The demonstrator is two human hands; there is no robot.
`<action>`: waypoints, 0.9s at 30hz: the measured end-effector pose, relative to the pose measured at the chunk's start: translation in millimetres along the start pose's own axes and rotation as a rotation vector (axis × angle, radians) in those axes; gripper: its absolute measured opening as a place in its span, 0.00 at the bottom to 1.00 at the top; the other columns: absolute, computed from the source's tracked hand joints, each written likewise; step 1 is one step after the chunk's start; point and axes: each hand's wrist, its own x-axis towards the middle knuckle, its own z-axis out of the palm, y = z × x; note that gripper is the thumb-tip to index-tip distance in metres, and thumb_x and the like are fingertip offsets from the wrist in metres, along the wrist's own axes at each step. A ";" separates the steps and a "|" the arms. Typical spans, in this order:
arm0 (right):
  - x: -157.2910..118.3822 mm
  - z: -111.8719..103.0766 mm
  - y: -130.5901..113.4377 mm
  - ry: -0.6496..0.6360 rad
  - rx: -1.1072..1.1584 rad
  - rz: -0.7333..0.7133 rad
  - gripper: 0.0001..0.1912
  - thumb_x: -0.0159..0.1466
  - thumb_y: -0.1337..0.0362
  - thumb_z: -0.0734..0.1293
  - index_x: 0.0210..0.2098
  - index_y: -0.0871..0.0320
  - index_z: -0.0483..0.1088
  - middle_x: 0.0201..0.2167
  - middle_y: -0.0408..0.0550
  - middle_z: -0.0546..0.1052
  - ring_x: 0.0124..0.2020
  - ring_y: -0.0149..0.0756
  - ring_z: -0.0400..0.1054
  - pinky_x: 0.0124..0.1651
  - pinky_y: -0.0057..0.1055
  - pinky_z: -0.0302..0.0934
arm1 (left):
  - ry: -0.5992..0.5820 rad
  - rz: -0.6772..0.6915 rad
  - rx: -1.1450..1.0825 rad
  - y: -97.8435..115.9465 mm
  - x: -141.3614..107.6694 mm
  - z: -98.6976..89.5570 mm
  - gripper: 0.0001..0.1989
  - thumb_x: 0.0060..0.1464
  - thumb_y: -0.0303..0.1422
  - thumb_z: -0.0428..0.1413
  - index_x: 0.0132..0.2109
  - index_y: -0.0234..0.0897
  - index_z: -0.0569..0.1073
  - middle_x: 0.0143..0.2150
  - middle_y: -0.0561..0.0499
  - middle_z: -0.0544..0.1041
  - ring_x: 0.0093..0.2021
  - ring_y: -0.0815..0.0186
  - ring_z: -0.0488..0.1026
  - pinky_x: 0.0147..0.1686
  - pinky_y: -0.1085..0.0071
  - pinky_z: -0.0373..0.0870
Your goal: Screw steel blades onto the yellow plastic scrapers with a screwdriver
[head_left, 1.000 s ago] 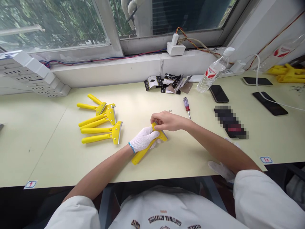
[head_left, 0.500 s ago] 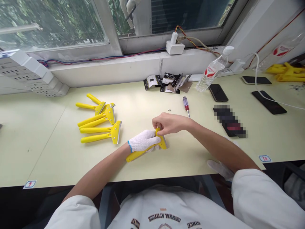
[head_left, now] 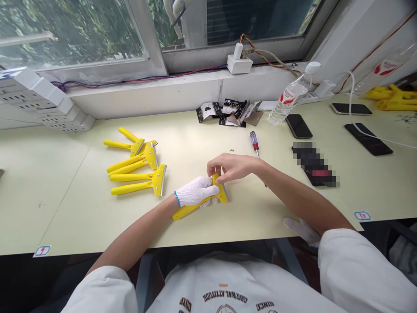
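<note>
My left hand [head_left: 195, 191], in a white knit glove with a blue cuff edge, is closed around a yellow scraper [head_left: 187, 211] low over the table. The scraper's handle points toward me on the left, and its wide blade head faces right. Bare and curled, my right hand [head_left: 231, 168] grips the far corner of that head, with the thumb on its face. Anything small between its fingertips is hidden. Beyond this hand lie a few tiny screws [head_left: 231, 150] and a screwdriver [head_left: 254, 141] with a clear and red handle, its shaft partly behind my right wrist.
Several yellow scrapers [head_left: 153, 180] lie in a loose group on the left. Black cards [head_left: 233, 114] are piled by the wall. To the right stand a water bottle [head_left: 289, 98] and phones [head_left: 299, 126]. A white glove [head_left: 301, 230] hangs at the front edge under my right arm.
The fingers of my right hand have loosened and spread slightly at the scraper's head. My left hand and the scraper stay in place.
</note>
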 end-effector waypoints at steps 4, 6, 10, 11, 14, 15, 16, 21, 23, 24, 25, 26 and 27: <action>1.4 -0.7 4.5 -0.008 0.018 -0.012 0.09 0.63 0.65 0.73 0.44 0.55 0.78 0.44 0.46 0.84 0.44 0.38 0.76 0.41 0.31 0.68 | 0.005 -0.033 0.022 2.4 -0.9 0.2 0.23 0.72 0.46 0.52 0.35 0.37 0.81 0.23 0.50 0.76 0.22 0.66 0.71 0.26 0.70 0.70; 2.3 -1.0 5.7 -0.011 0.023 -0.011 0.09 0.63 0.65 0.73 0.44 0.55 0.79 0.44 0.46 0.84 0.43 0.38 0.76 0.41 0.31 0.67 | 0.010 -0.047 0.035 4.0 -1.4 0.3 0.24 0.72 0.47 0.51 0.35 0.37 0.81 0.22 0.51 0.75 0.22 0.66 0.71 0.26 0.71 0.70; 3.7 -1.1 7.3 -0.017 0.047 0.003 0.10 0.63 0.64 0.74 0.45 0.56 0.80 0.41 0.46 0.84 0.39 0.36 0.75 0.39 0.30 0.66 | 0.001 -0.070 0.031 8.0 -2.5 0.1 0.23 0.72 0.45 0.51 0.35 0.36 0.80 0.24 0.51 0.77 0.23 0.67 0.72 0.27 0.71 0.71; 4.0 -1.1 7.8 -0.017 0.058 0.002 0.10 0.63 0.63 0.74 0.45 0.57 0.80 0.40 0.46 0.83 0.38 0.36 0.74 0.38 0.30 0.65 | 0.001 -0.072 0.029 9.1 -2.8 0.0 0.23 0.71 0.45 0.52 0.35 0.36 0.81 0.25 0.51 0.77 0.23 0.67 0.71 0.27 0.71 0.71; 4.7 -0.6 9.3 -0.007 0.091 -0.011 0.10 0.63 0.63 0.74 0.44 0.57 0.80 0.37 0.46 0.83 0.36 0.34 0.73 0.38 0.30 0.65 | -0.002 -0.074 0.021 11.0 -3.3 -0.3 0.22 0.71 0.44 0.52 0.35 0.35 0.80 0.25 0.50 0.77 0.23 0.67 0.71 0.28 0.71 0.70; 4.9 -0.3 9.6 -0.003 0.101 -0.014 0.09 0.63 0.63 0.74 0.44 0.58 0.81 0.37 0.45 0.83 0.35 0.34 0.73 0.38 0.30 0.65 | -0.001 -0.078 0.015 11.0 -3.3 -0.3 0.21 0.70 0.44 0.52 0.35 0.35 0.80 0.25 0.51 0.77 0.22 0.67 0.71 0.27 0.71 0.70; 5.0 -0.1 9.8 0.000 0.111 -0.012 0.09 0.63 0.63 0.74 0.43 0.58 0.81 0.36 0.45 0.83 0.35 0.34 0.74 0.37 0.30 0.65 | 0.001 -0.082 0.011 10.7 -3.2 -0.3 0.21 0.70 0.44 0.52 0.35 0.36 0.80 0.26 0.51 0.77 0.22 0.67 0.71 0.27 0.71 0.70; 4.0 -1.4 8.7 0.004 0.103 0.002 0.09 0.64 0.64 0.73 0.44 0.58 0.81 0.36 0.46 0.84 0.36 0.35 0.75 0.38 0.30 0.66 | 0.001 -0.077 -0.005 6.6 -1.3 0.7 0.20 0.70 0.44 0.52 0.35 0.36 0.79 0.26 0.51 0.77 0.22 0.67 0.71 0.27 0.71 0.70; 2.8 -3.4 8.3 0.012 0.064 -0.005 0.10 0.65 0.65 0.71 0.45 0.58 0.81 0.37 0.46 0.84 0.36 0.35 0.76 0.38 0.30 0.66 | 0.003 -0.069 -0.032 5.8 -1.0 1.3 0.20 0.70 0.43 0.52 0.35 0.36 0.79 0.27 0.50 0.78 0.22 0.68 0.70 0.27 0.70 0.70; 2.3 -4.3 8.3 0.012 0.050 -0.006 0.10 0.66 0.65 0.71 0.46 0.57 0.81 0.38 0.47 0.84 0.37 0.35 0.76 0.39 0.30 0.66 | 0.005 -0.064 -0.045 5.7 -1.0 1.4 0.19 0.69 0.43 0.53 0.36 0.35 0.79 0.29 0.50 0.79 0.22 0.68 0.70 0.27 0.70 0.70; 1.8 -5.1 8.3 0.008 0.040 -0.006 0.11 0.66 0.66 0.70 0.47 0.57 0.81 0.38 0.47 0.84 0.37 0.35 0.76 0.39 0.30 0.65 | 0.003 -0.058 -0.053 5.9 -1.1 1.3 0.19 0.69 0.43 0.53 0.37 0.35 0.79 0.29 0.50 0.79 0.22 0.68 0.70 0.27 0.70 0.71; 1.4 -5.5 8.4 0.003 0.036 -0.007 0.11 0.66 0.65 0.70 0.47 0.57 0.81 0.39 0.47 0.84 0.38 0.35 0.75 0.39 0.30 0.65 | 0.001 -0.055 -0.052 6.1 -1.4 1.0 0.19 0.70 0.43 0.52 0.37 0.35 0.79 0.30 0.50 0.80 0.22 0.68 0.70 0.27 0.70 0.71; 1.3 -5.6 8.4 -0.003 0.038 -0.009 0.11 0.66 0.65 0.70 0.47 0.57 0.80 0.39 0.47 0.84 0.38 0.35 0.75 0.38 0.30 0.65 | 0.000 -0.055 -0.044 6.3 -1.7 0.6 0.19 0.70 0.43 0.52 0.37 0.35 0.80 0.29 0.50 0.80 0.23 0.68 0.71 0.27 0.70 0.71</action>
